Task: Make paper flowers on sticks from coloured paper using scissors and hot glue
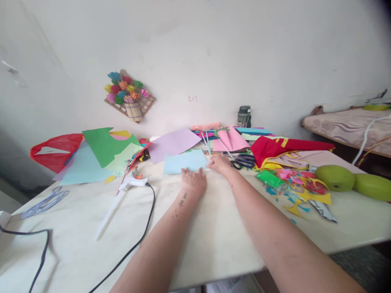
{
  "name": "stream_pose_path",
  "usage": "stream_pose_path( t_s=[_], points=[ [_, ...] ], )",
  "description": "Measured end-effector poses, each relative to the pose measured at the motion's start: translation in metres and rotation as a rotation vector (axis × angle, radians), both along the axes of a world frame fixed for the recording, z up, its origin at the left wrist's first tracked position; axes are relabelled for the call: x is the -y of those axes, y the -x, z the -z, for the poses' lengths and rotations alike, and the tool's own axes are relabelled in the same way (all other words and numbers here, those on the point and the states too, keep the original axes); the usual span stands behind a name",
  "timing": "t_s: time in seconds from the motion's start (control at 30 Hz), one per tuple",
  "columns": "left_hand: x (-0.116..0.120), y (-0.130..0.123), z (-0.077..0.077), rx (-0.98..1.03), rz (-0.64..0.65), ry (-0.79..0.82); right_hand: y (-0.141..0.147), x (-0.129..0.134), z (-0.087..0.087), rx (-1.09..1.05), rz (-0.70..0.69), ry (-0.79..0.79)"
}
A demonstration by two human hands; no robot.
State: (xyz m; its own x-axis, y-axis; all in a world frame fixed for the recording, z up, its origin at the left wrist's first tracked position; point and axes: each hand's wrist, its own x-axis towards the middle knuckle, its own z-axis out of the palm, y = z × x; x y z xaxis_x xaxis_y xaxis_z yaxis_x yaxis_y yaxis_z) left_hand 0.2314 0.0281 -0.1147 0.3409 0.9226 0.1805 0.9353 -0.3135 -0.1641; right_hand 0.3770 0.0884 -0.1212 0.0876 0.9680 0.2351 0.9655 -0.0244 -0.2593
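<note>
A light blue sheet of paper (183, 161) lies on the table in front of me. My left hand (194, 181) rests on its near edge, palm down with the fingers stretched out. At the right corner of the sheet, my right hand (218, 163) has its thumb and fingertips drawn together on the paper. Thin light blue paper strips (207, 143) stick up just behind that hand. To its right lie dark-handled scissors (245, 161). Behind are a lilac sheet (174, 144) and pink paper (235, 140), partly rolled.
A white glue gun (133, 183) with a black cord lies left. Green paper (104, 145) and a red bag (56, 152) are farther left. On the right are red cloth (284, 148), paper scraps (297, 187) and green fruits (335, 178). A bottle (244, 116) stands near the wall.
</note>
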Motion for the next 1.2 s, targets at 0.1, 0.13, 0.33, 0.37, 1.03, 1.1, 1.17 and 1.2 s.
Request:
stream_pose_path(
  t_s=[0.1,0.13,0.33,0.37,1.03,1.1,1.17,1.2],
  points=[
    [0.001,0.000,-0.001,0.003,0.003,0.012,0.001,0.000,-0.001,0.009,0.006,0.018],
    [0.001,0.000,-0.001,0.002,0.004,0.013,0.001,0.000,-0.001,0.011,0.010,0.022],
    [-0.001,-0.001,0.000,-0.004,-0.006,0.010,0.004,0.004,-0.004,0.012,0.050,0.054],
    [-0.001,-0.001,0.001,-0.002,-0.005,0.009,0.004,0.004,-0.004,0.006,0.060,0.065],
    [-0.001,-0.002,-0.003,-0.017,0.001,0.082,0.006,0.006,-0.002,0.088,0.050,0.256],
    [0.000,-0.002,-0.004,-0.011,0.002,0.079,0.007,0.009,-0.002,0.101,0.040,0.224],
    [0.001,-0.002,-0.005,0.000,0.006,0.072,0.008,0.012,-0.003,0.124,0.036,0.155],
    [0.001,-0.002,-0.005,0.006,0.008,0.071,0.009,0.013,-0.003,0.137,0.029,0.105]
  ],
)
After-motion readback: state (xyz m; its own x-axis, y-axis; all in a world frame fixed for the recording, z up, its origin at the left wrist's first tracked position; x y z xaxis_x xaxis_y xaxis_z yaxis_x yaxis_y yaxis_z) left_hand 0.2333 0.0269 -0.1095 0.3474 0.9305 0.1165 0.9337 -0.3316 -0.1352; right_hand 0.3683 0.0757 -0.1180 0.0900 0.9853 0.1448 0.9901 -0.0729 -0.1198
